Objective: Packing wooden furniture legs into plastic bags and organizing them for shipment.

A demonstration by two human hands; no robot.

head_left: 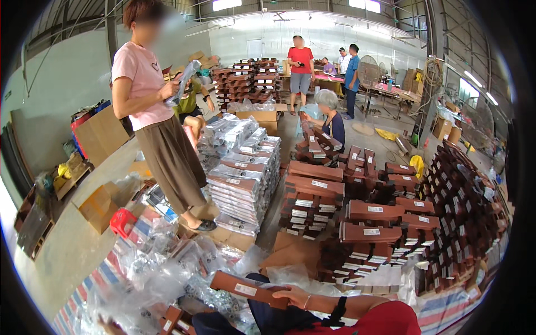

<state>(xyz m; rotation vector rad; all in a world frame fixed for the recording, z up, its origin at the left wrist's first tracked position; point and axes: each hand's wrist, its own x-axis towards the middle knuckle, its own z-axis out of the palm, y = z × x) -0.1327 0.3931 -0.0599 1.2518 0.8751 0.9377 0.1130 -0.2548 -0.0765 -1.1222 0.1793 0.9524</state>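
My right hand [291, 296] is closed around the right end of a long reddish-brown board [245, 289] with a white label, held above my lap. At the lower left, my left hand [110, 325] is partly cut off and blurred, low beside transparent plastic bags [162, 273]; its fingers cannot be made out well. Between the hands, near the bottom edge, lie more brown labelled boards [177, 322]. Loose plastic bags spread in front of my legs over a striped sheet [100, 279].
Stacks of brown boards [368, 233] rise on the right. A pile of plastic-wrapped boards [237, 190] stands ahead, beside a standing person [159, 111] holding plastic. Another person [334, 125] sits beyond the stacks. A red stool [123, 222] and a cardboard box [96, 207] are at left.
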